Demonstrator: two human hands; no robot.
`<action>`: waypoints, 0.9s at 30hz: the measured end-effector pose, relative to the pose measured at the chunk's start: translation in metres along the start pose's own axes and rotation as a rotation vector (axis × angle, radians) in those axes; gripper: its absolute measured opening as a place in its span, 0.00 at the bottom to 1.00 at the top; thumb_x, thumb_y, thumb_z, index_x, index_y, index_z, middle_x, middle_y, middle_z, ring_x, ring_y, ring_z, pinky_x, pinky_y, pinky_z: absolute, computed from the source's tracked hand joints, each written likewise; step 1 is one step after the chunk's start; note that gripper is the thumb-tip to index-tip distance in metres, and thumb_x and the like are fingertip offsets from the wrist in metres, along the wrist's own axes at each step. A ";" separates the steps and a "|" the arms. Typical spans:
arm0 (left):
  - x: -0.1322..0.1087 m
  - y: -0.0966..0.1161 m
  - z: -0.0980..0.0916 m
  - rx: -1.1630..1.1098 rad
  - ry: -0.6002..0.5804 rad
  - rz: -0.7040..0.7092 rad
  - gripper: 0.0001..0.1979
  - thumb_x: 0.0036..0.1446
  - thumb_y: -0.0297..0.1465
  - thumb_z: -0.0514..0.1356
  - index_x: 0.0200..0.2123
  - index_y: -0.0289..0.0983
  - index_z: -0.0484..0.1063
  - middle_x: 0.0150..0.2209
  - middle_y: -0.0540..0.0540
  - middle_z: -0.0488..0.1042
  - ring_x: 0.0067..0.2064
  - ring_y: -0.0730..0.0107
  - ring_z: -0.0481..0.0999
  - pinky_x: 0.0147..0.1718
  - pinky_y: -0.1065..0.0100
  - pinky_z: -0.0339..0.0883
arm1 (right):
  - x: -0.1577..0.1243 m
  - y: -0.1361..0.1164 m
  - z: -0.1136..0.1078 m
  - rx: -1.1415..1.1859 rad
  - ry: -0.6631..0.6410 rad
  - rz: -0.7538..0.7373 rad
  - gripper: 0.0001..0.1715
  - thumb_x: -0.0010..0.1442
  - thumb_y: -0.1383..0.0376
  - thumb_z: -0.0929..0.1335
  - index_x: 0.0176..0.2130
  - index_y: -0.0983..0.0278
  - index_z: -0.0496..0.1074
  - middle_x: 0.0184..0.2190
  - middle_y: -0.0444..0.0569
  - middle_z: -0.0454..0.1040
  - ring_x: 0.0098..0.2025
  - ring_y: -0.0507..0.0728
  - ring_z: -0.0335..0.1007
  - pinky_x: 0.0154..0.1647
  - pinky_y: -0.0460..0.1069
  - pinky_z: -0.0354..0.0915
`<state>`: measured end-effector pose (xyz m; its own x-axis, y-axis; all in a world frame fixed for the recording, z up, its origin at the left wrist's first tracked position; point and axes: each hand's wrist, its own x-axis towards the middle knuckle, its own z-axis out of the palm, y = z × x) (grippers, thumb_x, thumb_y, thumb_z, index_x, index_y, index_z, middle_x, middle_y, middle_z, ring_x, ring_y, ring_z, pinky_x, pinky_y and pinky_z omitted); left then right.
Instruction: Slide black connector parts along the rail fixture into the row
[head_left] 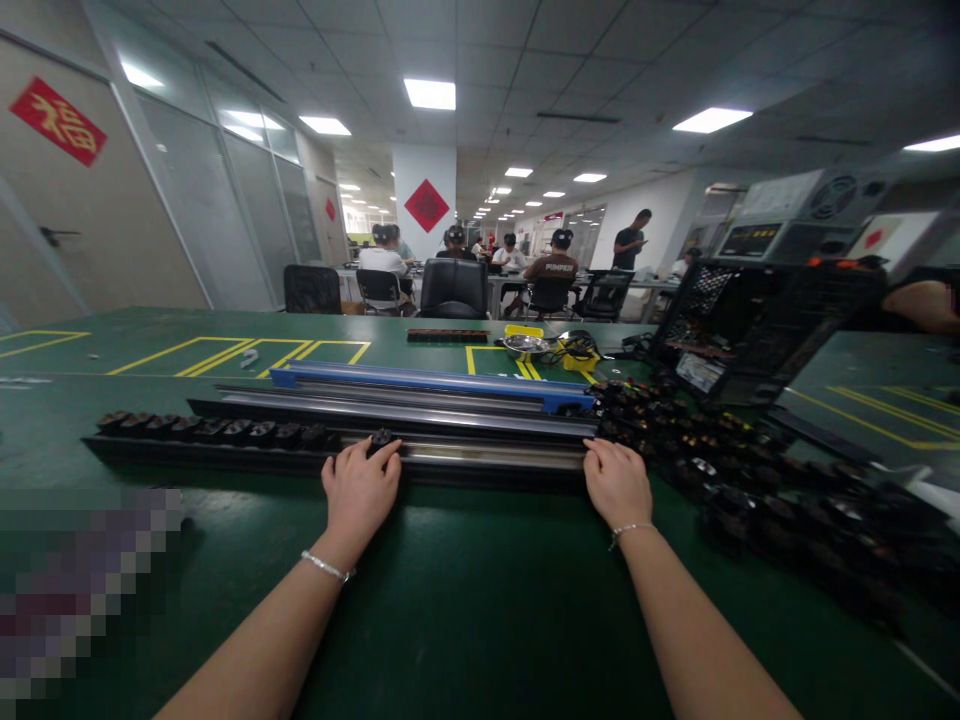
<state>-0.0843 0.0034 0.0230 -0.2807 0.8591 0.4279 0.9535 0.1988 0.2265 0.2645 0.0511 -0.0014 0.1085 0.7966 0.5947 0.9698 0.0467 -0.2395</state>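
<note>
The left hand's (360, 490) fingers pinch one small black block (381, 439) on the bench's (480, 600) nearest long black rail (487, 456), beside a row (217, 431) of roughly nine more; the right hand's (616, 484) fingers touch its end, grip unclear.

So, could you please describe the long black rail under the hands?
The rail is long, black and looks like metal, with a shiny strip along its top. It lies flat across the green table. A row of small black pieces fills its left part. The left hand touches it mid-length, on one more piece; the right hand rests on its right end.
</note>
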 end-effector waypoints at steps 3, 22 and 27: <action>0.000 0.000 0.000 -0.003 0.009 0.007 0.18 0.59 0.37 0.48 0.47 0.51 0.73 0.52 0.43 0.70 0.55 0.57 0.64 0.54 0.49 0.51 | 0.000 0.002 0.002 -0.009 -0.005 -0.011 0.24 0.59 0.63 0.56 0.46 0.63 0.74 0.47 0.50 0.74 0.52 0.58 0.61 0.53 0.54 0.55; 0.000 0.003 0.000 -0.021 -0.020 0.000 0.17 0.58 0.37 0.49 0.46 0.51 0.73 0.54 0.45 0.70 0.58 0.56 0.61 0.55 0.44 0.47 | 0.001 0.004 0.003 -0.013 -0.008 -0.042 0.24 0.58 0.65 0.56 0.46 0.64 0.74 0.46 0.51 0.74 0.52 0.58 0.62 0.54 0.55 0.54; -0.002 0.006 0.001 -0.023 -0.028 0.030 0.17 0.58 0.37 0.49 0.46 0.52 0.73 0.54 0.46 0.69 0.58 0.55 0.60 0.56 0.42 0.45 | 0.000 0.003 0.003 -0.013 0.001 -0.036 0.24 0.58 0.65 0.56 0.46 0.64 0.74 0.47 0.51 0.74 0.52 0.58 0.62 0.54 0.55 0.54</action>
<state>-0.0780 0.0028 0.0228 -0.2483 0.8773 0.4107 0.9587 0.1620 0.2336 0.2670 0.0533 -0.0042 0.0739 0.7940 0.6035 0.9758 0.0674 -0.2082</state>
